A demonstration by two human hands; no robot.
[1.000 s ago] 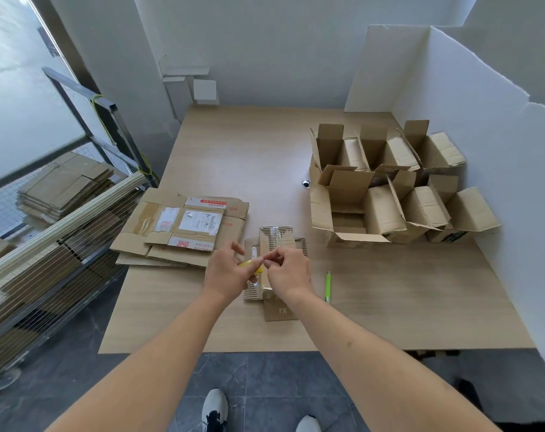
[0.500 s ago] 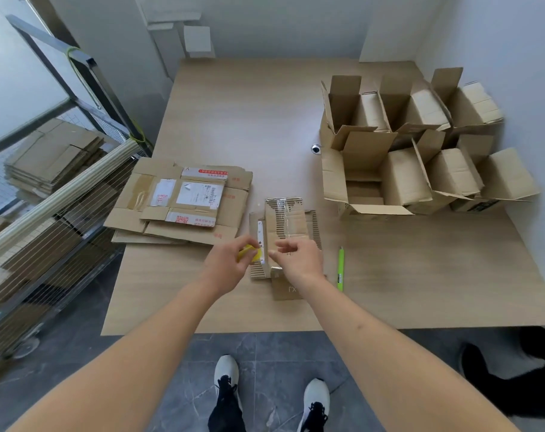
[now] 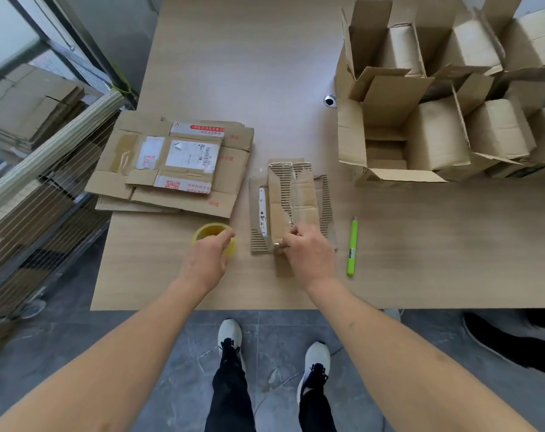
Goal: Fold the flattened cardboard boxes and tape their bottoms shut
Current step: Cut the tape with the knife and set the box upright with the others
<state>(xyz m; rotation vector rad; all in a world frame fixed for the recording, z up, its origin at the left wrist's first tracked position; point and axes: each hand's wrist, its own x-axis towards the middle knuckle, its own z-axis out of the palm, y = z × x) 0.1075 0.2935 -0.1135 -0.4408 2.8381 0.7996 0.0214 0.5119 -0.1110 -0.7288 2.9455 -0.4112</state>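
Yellow tape roll (image 3: 214, 239) gripped by left hand (image 3: 208, 260); right hand (image 3: 308, 254) pinches box (image 3: 291, 210).

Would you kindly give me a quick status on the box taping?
Left hand grips tape roll. Right hand pinches at small box, near end. Green cutter lies beside, clear.

Wooden table (image 3: 233, 57); grey tiled floor (image 3: 171, 353)
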